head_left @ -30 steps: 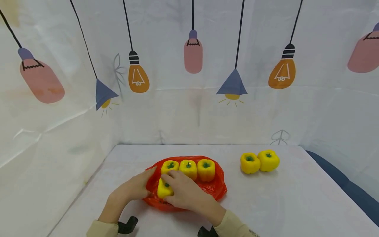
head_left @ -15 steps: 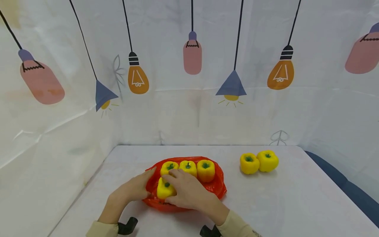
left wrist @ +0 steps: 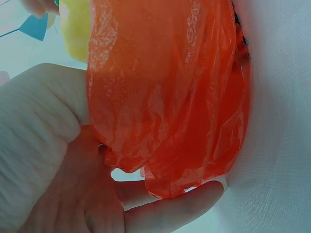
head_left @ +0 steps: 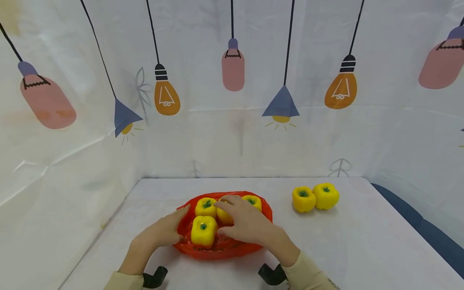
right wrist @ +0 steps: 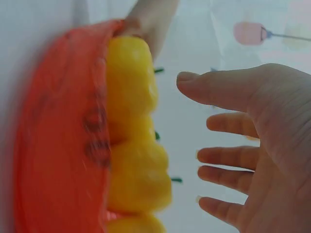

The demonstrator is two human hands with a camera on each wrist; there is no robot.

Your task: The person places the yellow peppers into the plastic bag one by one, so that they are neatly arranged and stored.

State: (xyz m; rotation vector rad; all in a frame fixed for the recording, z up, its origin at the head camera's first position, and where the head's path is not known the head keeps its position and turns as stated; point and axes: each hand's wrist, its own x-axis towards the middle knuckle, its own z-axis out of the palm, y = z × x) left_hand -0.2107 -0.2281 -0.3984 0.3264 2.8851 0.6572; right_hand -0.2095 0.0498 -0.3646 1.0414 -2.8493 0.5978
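A red plastic bag (head_left: 235,249) lies opened out on the table with several yellow bell peppers in it. My left hand (head_left: 161,231) holds the bag's left side; in the left wrist view its thumb goes behind the bag's edge (left wrist: 160,97). Nearest that hand sits the front-left bell pepper (head_left: 204,233), upright with its green stem on top. My right hand (head_left: 250,221) hovers over the bag, partly hiding the middle pepper (head_left: 224,217) and the right-hand pepper (head_left: 253,200). The right wrist view shows its fingers spread, apart from the peppers and holding nothing.
Two more yellow bell peppers, a left one (head_left: 303,199) and a right one (head_left: 326,196), stand touching at the table's back right. The white table (head_left: 344,245) meets a lamp-printed sheet (head_left: 203,145) behind. Something dark blue (head_left: 402,213) shows beyond the right edge.
My right hand has let go of the front-left bell pepper and moved right and slightly up, leaving it in full view. The left hand stays at the bag's left side.
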